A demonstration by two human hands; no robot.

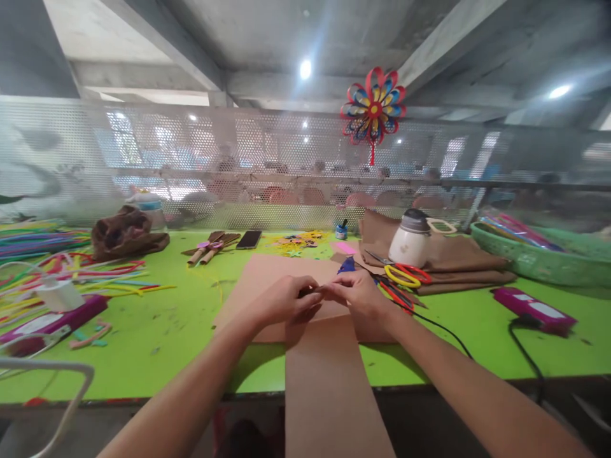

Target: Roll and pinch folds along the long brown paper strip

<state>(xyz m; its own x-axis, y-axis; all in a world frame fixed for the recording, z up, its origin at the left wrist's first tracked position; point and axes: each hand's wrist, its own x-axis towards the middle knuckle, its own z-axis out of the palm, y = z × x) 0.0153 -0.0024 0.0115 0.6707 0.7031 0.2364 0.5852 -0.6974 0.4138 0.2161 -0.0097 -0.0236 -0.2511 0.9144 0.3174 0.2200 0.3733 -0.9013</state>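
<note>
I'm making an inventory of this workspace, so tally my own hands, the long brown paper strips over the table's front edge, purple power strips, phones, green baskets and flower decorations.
Left hand and right hand: 2
Paper strip: 1
Power strips: 2
Phone: 1
Green basket: 1
Flower decoration: 1
Total: 8

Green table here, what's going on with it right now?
A person's left hand and right hand meet over a brown sheet lying on the green table, pinching a brown bit too small to make out clearly. A long brown strip runs from below the hands past the table's near edge. A white bottle stands farther back, to the right.
</note>
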